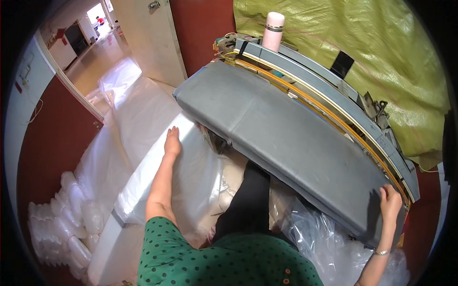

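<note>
My left hand [172,141] lies flat, fingers stretched out, on a long white ledge draped with clear plastic film [155,159]. To its right is a long machine with a grey padded cover [286,133]. Over the right end of this cover, close to the machine's yellow strip [329,112], my right hand [390,202] is raised with its fingers curled in. Whatever it may hold is hidden. Its shadow falls on the cover.
A pink bottle [273,33] and a black flat object [342,64] are at the machine's back, before a yellow-green woven sheet [405,71]. Stacked clear plastic bags [62,219] lie at left, crumpled film [319,233] below the machine. A door [148,38] stands ajar behind.
</note>
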Demonstrator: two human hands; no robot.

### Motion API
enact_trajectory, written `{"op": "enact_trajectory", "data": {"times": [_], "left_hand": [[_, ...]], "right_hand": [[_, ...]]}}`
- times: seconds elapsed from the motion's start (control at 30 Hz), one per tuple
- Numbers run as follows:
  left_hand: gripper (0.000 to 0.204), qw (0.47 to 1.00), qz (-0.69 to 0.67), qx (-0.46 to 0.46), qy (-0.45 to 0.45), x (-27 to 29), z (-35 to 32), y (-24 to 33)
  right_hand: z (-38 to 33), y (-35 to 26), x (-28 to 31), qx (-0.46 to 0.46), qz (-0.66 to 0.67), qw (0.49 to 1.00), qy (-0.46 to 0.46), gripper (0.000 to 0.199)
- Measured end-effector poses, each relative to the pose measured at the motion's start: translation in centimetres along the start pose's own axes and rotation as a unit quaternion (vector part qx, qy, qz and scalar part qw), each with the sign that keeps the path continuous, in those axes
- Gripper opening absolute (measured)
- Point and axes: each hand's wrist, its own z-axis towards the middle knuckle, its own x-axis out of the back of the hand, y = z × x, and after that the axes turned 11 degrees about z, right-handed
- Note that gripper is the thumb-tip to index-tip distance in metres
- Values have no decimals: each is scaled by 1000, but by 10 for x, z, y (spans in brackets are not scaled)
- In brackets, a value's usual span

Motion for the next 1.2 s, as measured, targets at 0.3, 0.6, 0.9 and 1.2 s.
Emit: {"op": "enact_trajectory", "data": {"times": [0.3, 0.6, 0.9, 1.2], "left_hand": [[6, 998, 60, -27, 4, 57, -32, -45], [2, 891, -343, 20, -296, 137, -143, 14], [8, 690, -578, -239, -365, 212, -218, 204], [16, 818, -397, -415, -28, 279, -149, 250]], "right_hand": [[39, -105, -64, 101, 66, 991, -55, 13], [-7, -216, -113, 314, 346, 867, -175, 16], [-50, -274, -194, 343, 525, 675, -388, 49], [-71, -178, -102, 326, 485, 755, -297, 12]]}}
